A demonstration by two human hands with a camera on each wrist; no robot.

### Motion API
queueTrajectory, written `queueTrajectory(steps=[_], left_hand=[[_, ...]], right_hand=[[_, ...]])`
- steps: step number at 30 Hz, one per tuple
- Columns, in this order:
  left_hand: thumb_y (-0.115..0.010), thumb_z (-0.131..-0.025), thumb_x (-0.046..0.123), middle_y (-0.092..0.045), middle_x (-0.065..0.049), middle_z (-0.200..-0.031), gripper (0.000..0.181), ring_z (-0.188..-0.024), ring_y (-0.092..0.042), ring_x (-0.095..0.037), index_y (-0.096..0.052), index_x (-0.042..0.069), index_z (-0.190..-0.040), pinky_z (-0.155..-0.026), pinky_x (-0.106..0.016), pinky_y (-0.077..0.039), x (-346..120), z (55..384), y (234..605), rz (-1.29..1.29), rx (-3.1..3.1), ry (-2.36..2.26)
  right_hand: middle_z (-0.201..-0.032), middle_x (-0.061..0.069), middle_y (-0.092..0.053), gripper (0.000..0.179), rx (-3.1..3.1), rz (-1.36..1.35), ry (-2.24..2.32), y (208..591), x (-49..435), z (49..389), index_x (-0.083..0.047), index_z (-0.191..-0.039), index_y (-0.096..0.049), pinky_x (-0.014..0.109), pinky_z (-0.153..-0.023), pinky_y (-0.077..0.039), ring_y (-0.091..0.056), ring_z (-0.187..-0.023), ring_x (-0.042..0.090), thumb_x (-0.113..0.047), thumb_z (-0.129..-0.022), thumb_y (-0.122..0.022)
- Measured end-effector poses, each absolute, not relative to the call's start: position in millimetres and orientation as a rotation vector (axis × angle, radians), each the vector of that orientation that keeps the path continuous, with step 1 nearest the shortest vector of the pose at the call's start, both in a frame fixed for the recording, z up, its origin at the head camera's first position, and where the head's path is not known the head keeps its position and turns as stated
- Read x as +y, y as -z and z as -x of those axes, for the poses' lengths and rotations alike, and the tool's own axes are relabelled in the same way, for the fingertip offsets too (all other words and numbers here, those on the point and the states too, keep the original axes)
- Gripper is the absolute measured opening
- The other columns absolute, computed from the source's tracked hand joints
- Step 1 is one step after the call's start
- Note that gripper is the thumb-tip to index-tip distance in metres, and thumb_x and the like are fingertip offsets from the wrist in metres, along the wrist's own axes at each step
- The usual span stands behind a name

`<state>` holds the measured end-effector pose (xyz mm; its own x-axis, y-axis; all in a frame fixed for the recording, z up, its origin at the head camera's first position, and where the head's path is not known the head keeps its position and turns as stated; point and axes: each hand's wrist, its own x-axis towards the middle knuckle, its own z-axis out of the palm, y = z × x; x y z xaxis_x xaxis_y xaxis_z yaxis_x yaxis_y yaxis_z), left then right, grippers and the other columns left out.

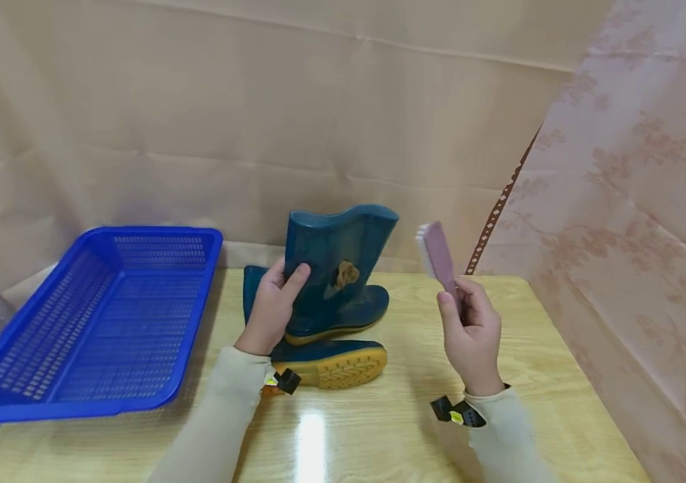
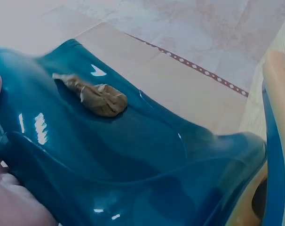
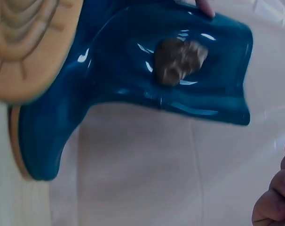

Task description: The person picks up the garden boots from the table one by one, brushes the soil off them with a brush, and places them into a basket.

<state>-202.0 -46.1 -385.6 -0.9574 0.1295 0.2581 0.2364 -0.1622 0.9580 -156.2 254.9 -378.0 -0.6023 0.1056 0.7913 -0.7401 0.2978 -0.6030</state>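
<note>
A dark teal rubber boot (image 1: 315,241) with a yellowish sole stands in the middle, slightly tilted. My left hand (image 1: 272,305) grips the back of its shaft, thumb on the near side. Stuck to the shaft is a brown lump (image 1: 347,274), like mud or clay, also plain in the left wrist view (image 2: 105,100). A second boot (image 1: 343,369) lies on its side in front, sole facing me. To the right, my right hand (image 1: 472,335) holds a pink scrubbing brush (image 1: 439,255) by its handle, raised off the table. Its white bristles face the boot without touching it.
A blue plastic basket (image 1: 194,322) with perforated sides sits at the left of the wooden table (image 1: 439,436). Beige cloth (image 1: 258,121) hangs behind the table, and a pale flowered cloth (image 1: 639,221) hangs along the right side.
</note>
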Motion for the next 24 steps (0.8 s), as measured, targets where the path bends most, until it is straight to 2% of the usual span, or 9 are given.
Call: queueTrajectory(steps=[3, 6, 9, 12, 16, 20, 24], left_hand=[[-0.054, -0.109, 0.026, -0.058, -0.011, -0.14, 0.041, -0.122, -0.059, -0.024, -0.052, 0.008, -0.146, -0.102, -0.034, -0.051, -46.3, 201.2, 385.6, 0.477, -2.034, 2.251], [-0.056, -0.108, 0.027, -0.055, -0.011, -0.135, 0.039, -0.118, -0.055, -0.023, -0.056, 0.009, -0.143, -0.1, -0.037, -0.048, -47.5, 199.8, 383.1, 0.526, -2.143, 2.095], [-0.06, -0.106, 0.03, -0.051, -0.012, -0.126, 0.038, -0.11, -0.049, -0.025, -0.06, 0.013, -0.141, -0.092, -0.043, -0.044, -50.9, 198.1, 378.3, 0.568, -2.27, 1.886], [-0.064, -0.104, 0.033, -0.053, -0.01, -0.128, 0.047, -0.111, -0.05, -0.026, -0.053, 0.015, -0.146, -0.094, -0.048, -0.045, -55.7, 193.7, 370.3, 0.554, -2.38, 1.725], [-0.07, -0.1, 0.032, -0.059, -0.009, -0.132, 0.051, -0.12, -0.057, -0.024, -0.047, 0.012, -0.142, -0.104, -0.048, -0.049, -62.2, 186.7, 359.5, 0.482, -2.446, 1.64], [-0.073, -0.099, 0.028, -0.064, -0.007, -0.127, 0.042, -0.119, -0.062, -0.024, -0.052, 0.014, -0.131, -0.1, -0.046, -0.054, -66.6, 180.3, 351.8, 0.434, -2.487, 1.573], [-0.075, -0.098, 0.025, -0.063, -0.006, -0.123, 0.034, -0.116, -0.061, -0.023, -0.06, 0.013, -0.126, -0.092, -0.043, -0.059, -66.8, 179.9, 347.2, 0.439, -2.479, 1.513]], right_hand=[[-0.072, 0.002, -0.055, 0.024, -1.871, -0.578, -1.301, 374.6, 246.3, 151.4, 0.011, -0.113, -0.066, 0.02, -0.044, -0.032, -0.041, -0.053, 0.002, 0.018, -0.09, -0.063], [-0.07, 0.003, -0.054, 0.026, -1.991, -0.542, -1.165, 372.5, 245.9, 144.7, 0.005, -0.112, -0.069, 0.019, -0.046, -0.032, -0.039, -0.053, 0.003, 0.015, -0.088, -0.069], [-0.07, 0.0, -0.051, 0.024, -2.124, -0.489, -1.005, 370.2, 247.0, 139.7, -0.003, -0.11, -0.071, 0.019, -0.049, -0.03, -0.037, -0.056, 0.005, 0.006, -0.089, -0.073], [-0.071, -0.002, -0.049, 0.022, -2.204, -0.457, -0.908, 367.7, 246.2, 137.8, -0.008, -0.111, -0.072, 0.02, -0.05, -0.028, -0.035, -0.057, 0.007, 0.0, -0.09, -0.074], [-0.074, -0.003, -0.05, 0.022, -2.234, -0.448, -0.887, 365.6, 244.1, 137.5, -0.009, -0.112, -0.072, 0.022, -0.051, -0.029, -0.037, -0.059, 0.007, -0.002, -0.091, -0.071], [-0.075, -0.003, -0.051, 0.024, -2.241, -0.448, -0.885, 365.0, 242.4, 138.0, -0.009, -0.111, -0.072, 0.022, -0.052, -0.029, -0.038, -0.06, 0.008, 0.0, -0.089, -0.071], [-0.077, -0.001, -0.054, 0.025, -2.252, -0.475, -0.871, 361.9, 238.3, 142.8, -0.009, -0.113, -0.073, 0.02, -0.054, -0.03, -0.04, -0.062, 0.008, -0.001, -0.089, -0.073]])
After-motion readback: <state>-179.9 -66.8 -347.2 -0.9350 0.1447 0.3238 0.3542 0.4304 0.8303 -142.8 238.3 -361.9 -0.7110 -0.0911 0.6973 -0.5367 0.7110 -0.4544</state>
